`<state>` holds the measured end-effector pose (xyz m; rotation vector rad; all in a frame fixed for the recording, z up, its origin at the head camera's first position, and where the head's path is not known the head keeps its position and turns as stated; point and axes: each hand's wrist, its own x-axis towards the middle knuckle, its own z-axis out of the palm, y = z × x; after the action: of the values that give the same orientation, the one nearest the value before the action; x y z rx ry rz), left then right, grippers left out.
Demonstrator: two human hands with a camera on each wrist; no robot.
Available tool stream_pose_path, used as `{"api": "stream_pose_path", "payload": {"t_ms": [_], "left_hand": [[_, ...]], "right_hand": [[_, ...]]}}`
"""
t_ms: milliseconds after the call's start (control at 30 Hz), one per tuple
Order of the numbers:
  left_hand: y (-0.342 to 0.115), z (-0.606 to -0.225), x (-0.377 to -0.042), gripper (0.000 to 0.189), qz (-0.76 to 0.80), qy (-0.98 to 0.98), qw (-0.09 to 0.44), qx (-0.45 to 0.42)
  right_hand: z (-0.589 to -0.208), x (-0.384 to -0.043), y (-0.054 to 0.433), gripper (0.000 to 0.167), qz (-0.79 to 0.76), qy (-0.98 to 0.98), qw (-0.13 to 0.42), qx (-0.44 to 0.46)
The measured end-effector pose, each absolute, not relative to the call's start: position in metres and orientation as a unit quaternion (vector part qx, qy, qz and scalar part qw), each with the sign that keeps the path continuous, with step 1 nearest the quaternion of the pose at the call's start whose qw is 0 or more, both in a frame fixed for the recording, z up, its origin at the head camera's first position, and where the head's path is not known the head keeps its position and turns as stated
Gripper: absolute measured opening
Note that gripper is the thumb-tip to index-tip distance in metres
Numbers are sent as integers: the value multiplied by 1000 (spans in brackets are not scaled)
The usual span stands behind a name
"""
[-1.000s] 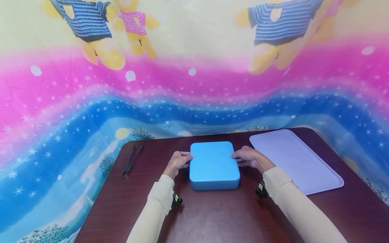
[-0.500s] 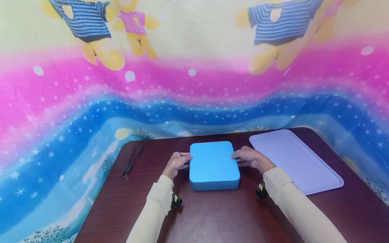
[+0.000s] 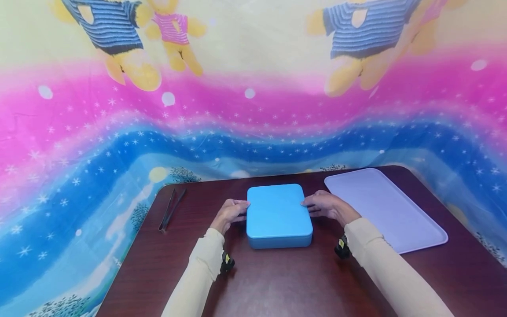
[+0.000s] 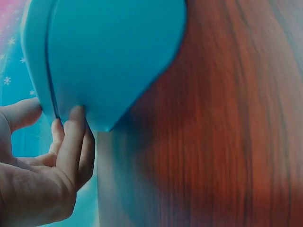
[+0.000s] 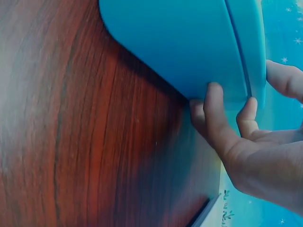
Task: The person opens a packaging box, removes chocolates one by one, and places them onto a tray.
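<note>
A light blue lidded box rests on the table at centre in the head view, its lid on top. My left hand grips the box's left side, and my right hand grips its right side. Seen from the left wrist, the thumb presses the lid while a fingertip sits right at the seam and others touch the side wall. The right wrist view mirrors this, with thumb on the lid and fingers against the wall. The box's inside is hidden.
Dark metal tongs lie at the table's left. On the right lies a flat lilac tray, partly behind the right forearm. A patterned curtain hangs directly behind the dark wooden table.
</note>
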<state>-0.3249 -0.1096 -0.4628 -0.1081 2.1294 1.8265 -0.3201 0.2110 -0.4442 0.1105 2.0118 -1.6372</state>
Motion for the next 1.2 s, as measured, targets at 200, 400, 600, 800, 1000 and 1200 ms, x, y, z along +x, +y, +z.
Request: {"api": "stream_pose_path", "payload": {"t_ms": [200, 400, 600, 800, 1000, 1200], "left_hand": [[-108, -458, -327, 35, 631, 757, 164, -47], [-100, -452, -331, 37, 623, 768, 137, -53], [-95, -455, -338, 36, 633, 760, 126, -72], [-95, -457, -342, 35, 639, 752, 133, -89], [-97, -457, -342, 32, 643, 747, 143, -88], [-98, -453, -342, 30, 652, 741, 145, -72]], "right_hand": [[-443, -323, 210, 53, -613, 745, 254, 73], [-442, -333, 203, 53, -595, 766, 224, 100], [-440, -339, 196, 57, -590, 768, 213, 128], [-437, -339, 193, 51, -573, 779, 219, 128], [-437, -340, 191, 35, -569, 783, 221, 120], [-437, -342, 194, 40, -577, 779, 222, 105]]}}
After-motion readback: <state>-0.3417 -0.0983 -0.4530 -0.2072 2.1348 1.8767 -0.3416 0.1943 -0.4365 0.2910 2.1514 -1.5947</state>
